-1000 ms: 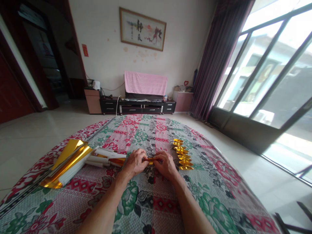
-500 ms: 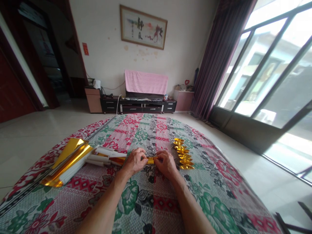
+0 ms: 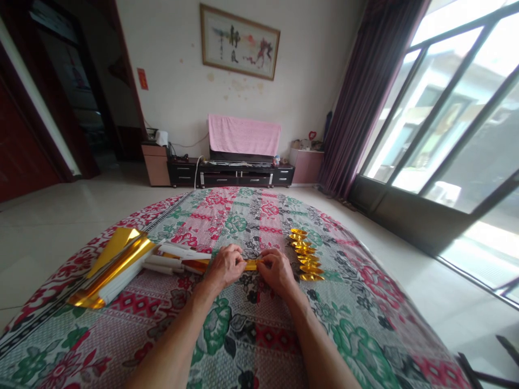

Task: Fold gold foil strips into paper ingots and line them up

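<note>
A small gold foil strip (image 3: 251, 265) lies between my two hands, low over the flowered cloth. My left hand (image 3: 227, 266) pinches its left end and my right hand (image 3: 276, 269) its right end, fingers closed on both. Just left of my left hand are rolled white-and-gold papers (image 3: 170, 259). Farther left rests a larger stack of gold foil sheets (image 3: 121, 265) with white backs. To the right of my right hand, several folded gold foil pieces (image 3: 308, 259) stand in a column.
A patterned cloth (image 3: 239, 224) covers the round table. Beyond it stand a low black cabinet (image 3: 235, 177) and a pink cloth (image 3: 244, 135) over a flat object. A purple curtain (image 3: 357, 102) hangs beside the windows at right.
</note>
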A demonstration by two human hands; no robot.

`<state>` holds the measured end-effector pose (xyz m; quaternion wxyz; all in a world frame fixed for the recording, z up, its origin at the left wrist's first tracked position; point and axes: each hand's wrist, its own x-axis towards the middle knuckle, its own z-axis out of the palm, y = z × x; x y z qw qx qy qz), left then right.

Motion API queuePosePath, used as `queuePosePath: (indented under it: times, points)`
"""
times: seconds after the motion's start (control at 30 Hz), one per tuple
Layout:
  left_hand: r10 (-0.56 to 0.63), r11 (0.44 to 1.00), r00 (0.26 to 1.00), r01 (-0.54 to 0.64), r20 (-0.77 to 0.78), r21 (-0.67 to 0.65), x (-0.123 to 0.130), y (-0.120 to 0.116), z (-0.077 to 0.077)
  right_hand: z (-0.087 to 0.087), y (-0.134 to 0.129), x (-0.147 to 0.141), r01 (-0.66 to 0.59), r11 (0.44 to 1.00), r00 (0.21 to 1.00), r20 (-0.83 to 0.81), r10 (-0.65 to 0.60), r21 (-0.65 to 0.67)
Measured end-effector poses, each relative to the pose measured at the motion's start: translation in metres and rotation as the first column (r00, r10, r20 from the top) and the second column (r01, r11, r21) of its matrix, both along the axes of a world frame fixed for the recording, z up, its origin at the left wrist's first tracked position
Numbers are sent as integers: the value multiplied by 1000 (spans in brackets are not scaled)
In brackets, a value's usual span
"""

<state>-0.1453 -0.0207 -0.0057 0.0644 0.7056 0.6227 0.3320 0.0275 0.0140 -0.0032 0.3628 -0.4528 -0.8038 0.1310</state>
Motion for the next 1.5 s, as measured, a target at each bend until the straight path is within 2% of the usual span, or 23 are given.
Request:
queuePosePath:
  times: [0.37,0.73,1.03,1.27,1.5]
  points:
    - [30,999,999,-29,-27,31,3,-1,0,1,-1,0,19,1000,1000,-9,-19,-19]
    - [52,998,998,-51,-44,26,8,-6,7,4,-3,-1,16,1000,1000,-2,-16,-20]
    - [66,996,995,-60,-75,71,6,-3,0,0,0,-1,26,1000,1000,-10,-26,5]
    - [44,998,996,-41,-79,39,6,-7,7,-1,-1,-1,90,996,994,61,-90,8]
    - [3,999,993,1,-115,38,5,-9,6,-1,-1,1,-12,998,997,79,7,62]
